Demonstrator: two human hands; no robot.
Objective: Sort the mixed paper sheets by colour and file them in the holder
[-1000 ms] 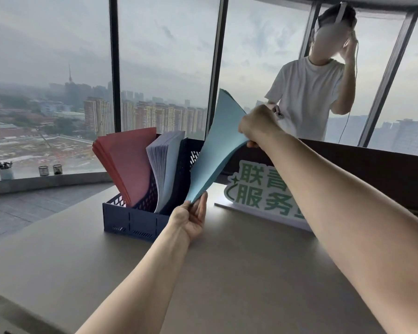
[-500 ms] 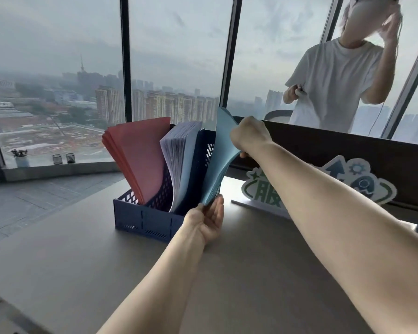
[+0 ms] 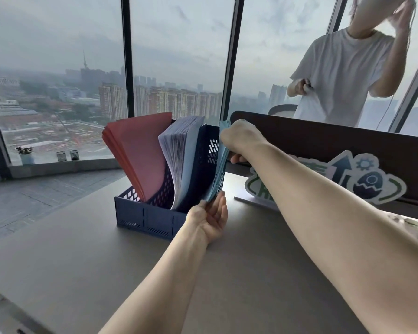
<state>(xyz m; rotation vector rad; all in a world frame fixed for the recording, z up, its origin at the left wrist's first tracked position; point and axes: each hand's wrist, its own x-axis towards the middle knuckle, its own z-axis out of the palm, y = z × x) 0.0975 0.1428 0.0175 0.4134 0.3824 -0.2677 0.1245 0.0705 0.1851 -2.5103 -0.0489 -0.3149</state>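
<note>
A dark blue perforated holder (image 3: pixel 145 216) stands on the table. Red sheets (image 3: pixel 140 153) lean in its left slot. A thick white stack (image 3: pixel 181 155) fills the middle slot. A sheaf of blue sheets (image 3: pixel 219 174) stands nearly upright against the holder's right side. My right hand (image 3: pixel 239 138) grips the sheaf's top edge. My left hand (image 3: pixel 211 215) holds its bottom corner between thumb and fingers, palm up, just above the table. Whether the sheaf is inside the right slot is unclear.
The grey table (image 3: pixel 82 261) spreads in front of the holder. A green and white sign (image 3: pixel 348 179) stands to the right against a dark partition (image 3: pixel 336 141). A person in a white T-shirt (image 3: pixel 343 75) stands behind it by the windows.
Both hands have swung the blue sheaf from a slant to nearly upright and brought it against the holder's right side. My view has shifted closer.
</note>
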